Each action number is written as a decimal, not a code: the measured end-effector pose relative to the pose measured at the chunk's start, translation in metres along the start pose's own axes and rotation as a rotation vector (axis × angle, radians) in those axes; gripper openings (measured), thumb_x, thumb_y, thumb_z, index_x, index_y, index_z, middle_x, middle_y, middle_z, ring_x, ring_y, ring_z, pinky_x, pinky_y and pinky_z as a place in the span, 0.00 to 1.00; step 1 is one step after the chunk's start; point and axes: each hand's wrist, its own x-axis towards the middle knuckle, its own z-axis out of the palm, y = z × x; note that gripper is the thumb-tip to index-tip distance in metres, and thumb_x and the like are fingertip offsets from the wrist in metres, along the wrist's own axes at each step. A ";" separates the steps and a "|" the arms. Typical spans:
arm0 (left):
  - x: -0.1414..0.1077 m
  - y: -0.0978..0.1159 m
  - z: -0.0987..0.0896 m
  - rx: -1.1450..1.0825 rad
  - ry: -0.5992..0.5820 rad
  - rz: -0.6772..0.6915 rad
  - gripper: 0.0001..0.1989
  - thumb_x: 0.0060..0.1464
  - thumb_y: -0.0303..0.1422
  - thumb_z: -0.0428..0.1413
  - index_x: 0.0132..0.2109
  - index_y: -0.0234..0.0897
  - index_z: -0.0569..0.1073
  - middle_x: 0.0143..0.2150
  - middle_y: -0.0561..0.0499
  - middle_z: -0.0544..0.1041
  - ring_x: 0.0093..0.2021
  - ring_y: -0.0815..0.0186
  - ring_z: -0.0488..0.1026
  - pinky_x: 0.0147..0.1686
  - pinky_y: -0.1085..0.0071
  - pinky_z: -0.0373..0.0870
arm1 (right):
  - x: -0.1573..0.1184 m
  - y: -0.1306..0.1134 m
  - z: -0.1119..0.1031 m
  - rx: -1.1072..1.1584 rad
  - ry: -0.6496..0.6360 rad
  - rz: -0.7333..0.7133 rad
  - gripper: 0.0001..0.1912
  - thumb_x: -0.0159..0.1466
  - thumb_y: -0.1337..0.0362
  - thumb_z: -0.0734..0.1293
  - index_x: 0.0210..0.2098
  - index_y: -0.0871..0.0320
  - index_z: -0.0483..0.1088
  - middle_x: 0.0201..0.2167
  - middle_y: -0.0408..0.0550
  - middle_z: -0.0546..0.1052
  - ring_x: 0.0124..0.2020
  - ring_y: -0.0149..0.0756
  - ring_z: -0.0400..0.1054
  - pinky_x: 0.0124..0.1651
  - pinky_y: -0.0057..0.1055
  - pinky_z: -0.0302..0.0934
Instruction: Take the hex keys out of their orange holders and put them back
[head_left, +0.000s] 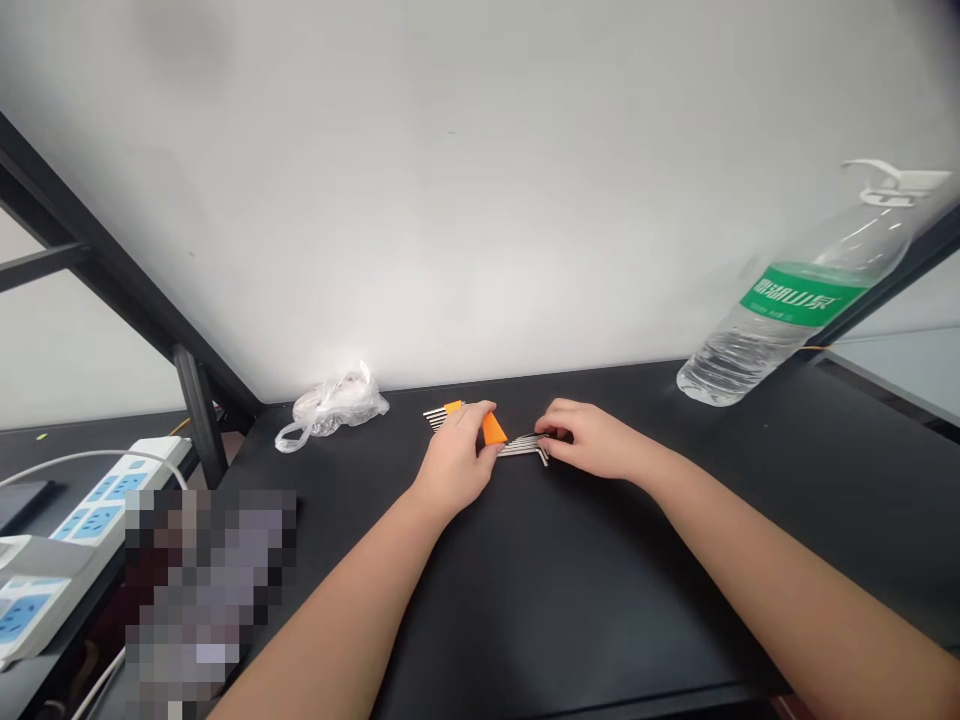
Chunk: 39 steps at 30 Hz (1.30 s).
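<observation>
A set of hex keys (523, 447) in an orange holder (493, 430) lies over the black table (570, 580), near its middle. My left hand (459, 458) is closed around the holder, covering much of it. Straight metal ends stick out to the left of that hand, and the bent short ends point right. At those bent ends is my right hand (585, 438), its thumb and fingers curled together on one of the keys. The fingertips partly hide that key.
A crumpled clear plastic bag (334, 402) lies by the wall to the left. A large water bottle (795, 300) with a green label stands at the back right. White power strips (112, 500) and cables are at the left, beside a black metal frame (127, 270).
</observation>
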 end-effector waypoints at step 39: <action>0.000 -0.005 0.003 -0.003 0.028 -0.081 0.27 0.64 0.31 0.55 0.68 0.42 0.61 0.64 0.41 0.72 0.56 0.54 0.76 0.55 0.55 0.75 | -0.005 -0.031 0.010 -0.481 0.105 -0.061 0.07 0.64 0.71 0.63 0.32 0.55 0.68 0.34 0.48 0.74 0.30 0.36 0.67 0.32 0.35 0.54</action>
